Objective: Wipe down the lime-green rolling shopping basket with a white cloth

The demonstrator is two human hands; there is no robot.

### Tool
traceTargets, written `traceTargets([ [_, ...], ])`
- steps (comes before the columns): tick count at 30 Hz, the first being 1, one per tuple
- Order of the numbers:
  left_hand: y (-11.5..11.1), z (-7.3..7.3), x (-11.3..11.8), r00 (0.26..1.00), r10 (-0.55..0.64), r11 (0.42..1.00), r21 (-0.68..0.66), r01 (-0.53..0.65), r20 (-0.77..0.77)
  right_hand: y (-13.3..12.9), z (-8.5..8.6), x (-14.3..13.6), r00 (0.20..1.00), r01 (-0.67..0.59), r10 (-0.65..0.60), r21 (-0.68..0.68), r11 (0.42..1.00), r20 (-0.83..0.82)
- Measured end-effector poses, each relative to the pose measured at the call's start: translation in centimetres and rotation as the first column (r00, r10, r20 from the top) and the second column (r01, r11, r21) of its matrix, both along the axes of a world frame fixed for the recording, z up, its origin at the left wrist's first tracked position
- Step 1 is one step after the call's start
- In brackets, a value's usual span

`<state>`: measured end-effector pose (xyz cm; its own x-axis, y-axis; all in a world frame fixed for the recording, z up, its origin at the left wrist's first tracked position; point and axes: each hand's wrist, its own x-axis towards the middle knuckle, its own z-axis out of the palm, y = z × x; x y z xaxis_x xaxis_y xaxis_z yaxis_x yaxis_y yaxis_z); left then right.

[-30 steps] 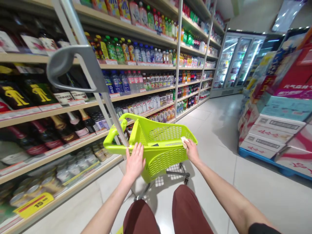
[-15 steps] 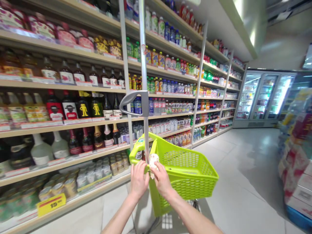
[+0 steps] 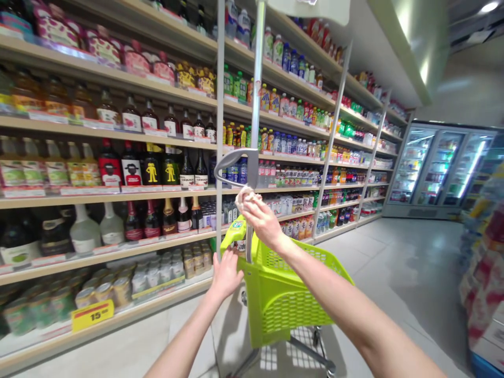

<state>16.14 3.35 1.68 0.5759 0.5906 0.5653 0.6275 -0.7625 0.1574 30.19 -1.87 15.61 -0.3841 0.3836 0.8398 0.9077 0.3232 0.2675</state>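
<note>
Right fingers (image 3: 257, 211) clutch cloth (image 3: 244, 199) at upright pole (image 3: 257, 105), below its grey hook (image 3: 252, 164); left fingers (image 3: 228, 258), spread, touch cart (image 3: 255, 302) near pole.

Near you is a cart (image 3: 291, 299) of bright green plastic, smooth, with a soft sheen. Its pole (image 3: 258, 89) is polished, shiny metal; the grip (image 3: 238, 167) looks like smooth grey plastic, fairly matt. Your cloth (image 3: 247, 199) is crumpled, soft and matt. The floor (image 3: 378, 257) is smooth and glossy. Glass bottles (image 3: 84, 231) gleam.
</note>
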Motion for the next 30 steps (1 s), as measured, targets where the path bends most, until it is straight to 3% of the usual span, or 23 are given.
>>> traceTargets([
  [5, 0.2, -0.8, -0.4, 1.000, -0.024, 1.000, 0.020, 0.024, -0.011, -1.2, -9.1, 0.1, 0.981, 0.038, -0.005, -0.169, 0.985, 0.193],
  [7, 0.4, -0.8, -0.5, 0.999, -0.035, 0.999, 0.008, 0.035, -0.004, -1.7, -10.8, 0.1, 0.971, 0.040, 0.015, -0.225, 0.974, 0.237],
  [9, 0.4, -0.8, -0.5, 0.999, -0.037, 0.999, 0.005, 0.037, -0.003, -1.6, -10.3, 0.2, 0.968, 0.032, 0.029, -0.235, 0.972, 0.251],
  [14, 0.3, -0.5, -0.6, 1.000, -0.029, 1.000, -0.002, 0.029, -0.004, 0.2, -3.5, 0.7, 0.992, 0.066, -0.057, -0.071, 0.995, 0.114],
  [17, 0.2, -0.4, -0.7, 1.000, -0.025, 1.000, -0.015, 0.025, -0.017, 0.6, -1.6, 0.8, 0.996, 0.066, -0.063, -0.045, 0.997, 0.058],
  [19, 0.2, -0.4, -0.7, 0.999, -0.027, 1.000, -0.010, 0.027, -0.020, 0.3, -2.9, 0.8, 0.996, 0.041, -0.033, -0.083, 0.996, 0.088],
  [25, 0.6, -0.7, -1.0, 0.997, -0.054, 0.998, -0.020, 0.056, 0.051, -2.0, -10.8, 0.6, 0.993, 0.020, 0.013, -0.281, 0.960, 0.115],
  [27, 0.5, -0.5, -0.9, 0.987, -0.041, 0.997, -0.055, 0.050, 0.159, -2.7, -11.8, 0.3, 1.000, -0.004, 0.008, -0.338, 0.941, 0.009],
  [30, -0.1, 0.6, -0.4, 0.930, -0.092, 0.977, -0.146, 0.153, 0.357, -3.4, -11.0, -0.2, 0.963, -0.106, 0.007, -0.355, 0.929, -0.271],
])
